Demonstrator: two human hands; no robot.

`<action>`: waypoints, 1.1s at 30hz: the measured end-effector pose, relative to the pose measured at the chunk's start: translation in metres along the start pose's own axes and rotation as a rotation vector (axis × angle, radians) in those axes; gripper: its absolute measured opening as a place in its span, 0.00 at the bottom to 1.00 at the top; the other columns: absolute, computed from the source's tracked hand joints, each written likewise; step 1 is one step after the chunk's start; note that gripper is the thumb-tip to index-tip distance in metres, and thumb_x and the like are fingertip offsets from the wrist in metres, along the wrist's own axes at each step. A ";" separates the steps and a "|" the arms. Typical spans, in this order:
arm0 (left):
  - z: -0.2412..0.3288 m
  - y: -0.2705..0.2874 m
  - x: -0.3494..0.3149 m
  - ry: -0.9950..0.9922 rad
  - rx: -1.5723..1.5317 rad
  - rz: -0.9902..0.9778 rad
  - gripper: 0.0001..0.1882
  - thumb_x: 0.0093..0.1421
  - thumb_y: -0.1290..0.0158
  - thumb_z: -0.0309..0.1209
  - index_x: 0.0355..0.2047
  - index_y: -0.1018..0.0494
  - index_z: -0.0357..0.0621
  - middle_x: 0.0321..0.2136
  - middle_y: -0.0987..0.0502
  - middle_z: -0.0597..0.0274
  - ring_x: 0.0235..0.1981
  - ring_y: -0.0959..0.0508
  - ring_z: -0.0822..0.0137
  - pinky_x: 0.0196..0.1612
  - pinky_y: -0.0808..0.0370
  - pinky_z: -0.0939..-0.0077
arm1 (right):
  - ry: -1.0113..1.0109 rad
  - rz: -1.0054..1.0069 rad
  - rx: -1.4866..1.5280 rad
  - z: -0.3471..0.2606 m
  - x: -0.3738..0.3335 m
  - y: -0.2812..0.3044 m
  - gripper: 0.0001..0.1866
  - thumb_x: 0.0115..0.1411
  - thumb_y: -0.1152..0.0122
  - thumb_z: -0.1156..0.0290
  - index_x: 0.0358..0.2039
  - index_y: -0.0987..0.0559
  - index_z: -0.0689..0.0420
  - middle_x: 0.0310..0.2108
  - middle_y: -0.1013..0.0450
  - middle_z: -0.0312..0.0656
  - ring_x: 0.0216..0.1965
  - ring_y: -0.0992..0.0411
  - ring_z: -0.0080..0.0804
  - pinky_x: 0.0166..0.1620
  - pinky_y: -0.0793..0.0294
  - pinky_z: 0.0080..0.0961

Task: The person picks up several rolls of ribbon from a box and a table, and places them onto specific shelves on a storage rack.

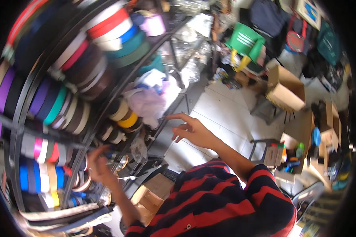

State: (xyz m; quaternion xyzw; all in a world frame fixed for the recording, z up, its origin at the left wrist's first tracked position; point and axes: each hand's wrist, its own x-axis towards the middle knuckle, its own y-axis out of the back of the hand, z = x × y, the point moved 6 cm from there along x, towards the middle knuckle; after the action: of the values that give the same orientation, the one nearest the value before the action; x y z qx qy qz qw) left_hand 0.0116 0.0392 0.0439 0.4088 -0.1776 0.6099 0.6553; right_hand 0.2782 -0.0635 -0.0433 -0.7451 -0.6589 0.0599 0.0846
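A black metal rack (27, 94) holds several rolls of coloured webbing tape (106, 31) in red, white, blue, green, purple and brown. My right hand (190, 131) hovers at the rack's edge with the index finger stretched toward a yellow roll (128, 120) and a bundle of pink and white bags (148, 98); it holds nothing. My left hand (100, 166) reaches into a lower shelf beside tan and blue rolls (35, 177), fingers curved; blur hides whether it grips anything. Both arms come out of red and navy striped sleeves (221, 201).
A white tiled floor (225, 114) lies below. On it stand a green plastic stool (245, 41), an open cardboard box (285, 90), a small metal stool (265, 146) and more boxes (154, 193) near my body. Dark bags (269, 17) pile at the far side.
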 end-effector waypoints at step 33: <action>0.247 -0.775 -0.173 0.626 -0.948 -1.602 0.10 0.65 0.53 0.28 0.40 0.29 0.32 0.32 0.23 0.59 0.35 0.24 0.71 0.41 0.29 0.78 | -0.110 1.373 0.137 0.032 -0.300 0.548 0.14 0.64 0.49 0.71 0.45 0.29 0.66 0.40 0.27 0.46 0.34 0.23 0.33 0.35 0.23 0.23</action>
State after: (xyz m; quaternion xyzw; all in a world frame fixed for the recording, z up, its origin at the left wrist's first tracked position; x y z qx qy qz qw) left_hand 0.7759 -0.1996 -0.1812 -0.0772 0.1077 -0.0685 0.9888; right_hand 0.7672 -0.4245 -0.1936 -0.9823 -0.0362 0.1791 0.0407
